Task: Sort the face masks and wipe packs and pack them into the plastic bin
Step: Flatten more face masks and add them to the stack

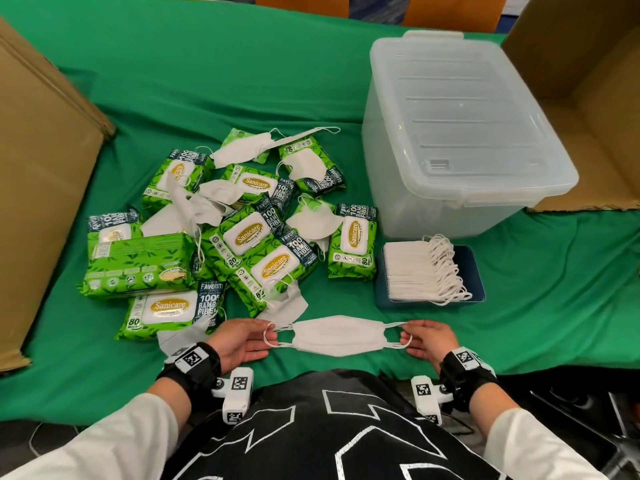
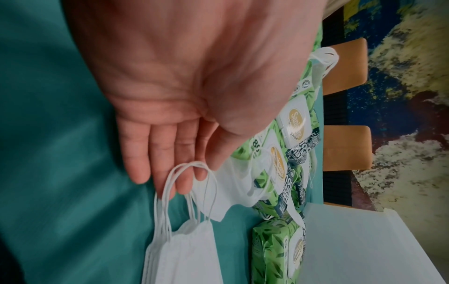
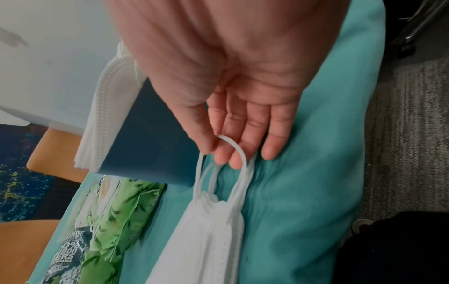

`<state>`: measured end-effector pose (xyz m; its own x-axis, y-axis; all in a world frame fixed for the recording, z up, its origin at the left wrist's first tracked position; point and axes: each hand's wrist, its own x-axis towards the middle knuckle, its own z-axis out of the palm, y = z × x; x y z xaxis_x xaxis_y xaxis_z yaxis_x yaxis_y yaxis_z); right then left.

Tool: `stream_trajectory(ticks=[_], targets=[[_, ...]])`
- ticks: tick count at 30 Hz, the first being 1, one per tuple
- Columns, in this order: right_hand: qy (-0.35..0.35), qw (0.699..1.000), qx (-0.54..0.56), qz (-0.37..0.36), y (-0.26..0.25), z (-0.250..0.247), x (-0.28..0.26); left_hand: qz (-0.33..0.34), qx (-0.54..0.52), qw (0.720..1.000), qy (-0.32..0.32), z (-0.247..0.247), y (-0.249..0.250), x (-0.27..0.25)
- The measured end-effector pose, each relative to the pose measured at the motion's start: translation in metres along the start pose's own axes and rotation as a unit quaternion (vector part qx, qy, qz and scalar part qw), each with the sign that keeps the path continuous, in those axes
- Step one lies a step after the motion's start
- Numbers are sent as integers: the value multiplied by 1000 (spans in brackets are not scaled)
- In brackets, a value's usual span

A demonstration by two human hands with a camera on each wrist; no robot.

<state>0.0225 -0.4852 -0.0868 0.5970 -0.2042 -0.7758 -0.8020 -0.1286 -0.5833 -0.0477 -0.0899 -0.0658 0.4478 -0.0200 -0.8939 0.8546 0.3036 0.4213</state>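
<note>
White masks, stacked near the tabletop's front edge, stretch left to right between both hands, left hand and right hand each pinching ear loops.

Bright, even light, soft shadows. The head view bends at its edges; both wrist views are blurred, palms out of focus.

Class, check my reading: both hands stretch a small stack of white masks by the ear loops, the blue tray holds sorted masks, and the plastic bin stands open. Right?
One slip: the plastic bin is closed, its lid on, as the head view shows. The rest stands: left hand and right hand stretch the masks; blue tray holds sorted masks.
</note>
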Motion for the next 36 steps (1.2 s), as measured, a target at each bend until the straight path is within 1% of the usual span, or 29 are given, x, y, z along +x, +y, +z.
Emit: stream_trajectory(ticks=[3,6,10,12,13,15,17,19,21,23,25,27,29,31,33,36], targets=[[37,997,-55,-35,-3,-4,3,15,42,999,29,-7,3,0],[82,981,-156,-85,-4,-7,5,32,96,993,65,-11,4,0],[79,950,-277,-118,-5,-4,3,40,172,980,87,-6,4,0],[80,939,-313,-122,-6,-2,3,33,198,976,87,-4,6,2],[81,935,-323,-123,-6,-2,4,29,208,974,85,-3,7,2],[82,936,-320,-118,-8,-3,3,26,220,971,87,-1,9,1],[83,946,-290,-120,-13,-5,0,37,237,966,100,1,13,-3],[73,962,-227,-130,-20,-5,-8,63,271,953,117,0,21,-9],[30,976,-164,-140,-34,-4,-25,97,327,931,126,-3,32,-17],[-46,976,-148,-151,-52,0,-46,135,374,909,125,-8,47,-29],[-119,970,-148,-153,-74,7,-66,178,374,904,111,-11,67,-43],[-169,961,-144,-165,-97,19,-79,228,349,903,102,-15,92,-57],[-192,952,-141,-191,-120,36,-87,288,329,890,126,-24,120,-69],[-209,946,-128,-211,-145,55,-90,331,314,872,175,-37,147,-75],[-225,943,-112,-218,-170,76,-87,351,296,862,214,-53,171,-75],[-240,942,-87,-216,-203,106,-80,354,261,865,244,-76,198,-67]])
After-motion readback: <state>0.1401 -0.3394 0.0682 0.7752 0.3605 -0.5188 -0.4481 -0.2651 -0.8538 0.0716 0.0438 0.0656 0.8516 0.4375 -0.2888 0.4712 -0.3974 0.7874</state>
